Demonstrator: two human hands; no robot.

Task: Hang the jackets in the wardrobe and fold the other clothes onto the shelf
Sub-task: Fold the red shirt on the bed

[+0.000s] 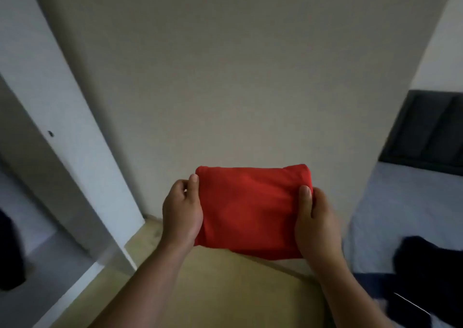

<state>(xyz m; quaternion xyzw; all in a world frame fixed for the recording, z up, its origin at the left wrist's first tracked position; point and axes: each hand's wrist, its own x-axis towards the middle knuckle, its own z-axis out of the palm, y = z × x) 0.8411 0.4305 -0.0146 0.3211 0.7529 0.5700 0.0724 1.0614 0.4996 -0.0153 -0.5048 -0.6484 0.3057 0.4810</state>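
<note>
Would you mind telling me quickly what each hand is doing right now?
Left hand: grips the left edge of the folded red garment.
Right hand: grips its right edge.

Bed [400,202] (grey sheet), dark headboard [431,132]

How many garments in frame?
2 clear: red garment, between left hand and right hand; dark garment on bed, lower right. Dark shape at left edge may be a third.
</note>
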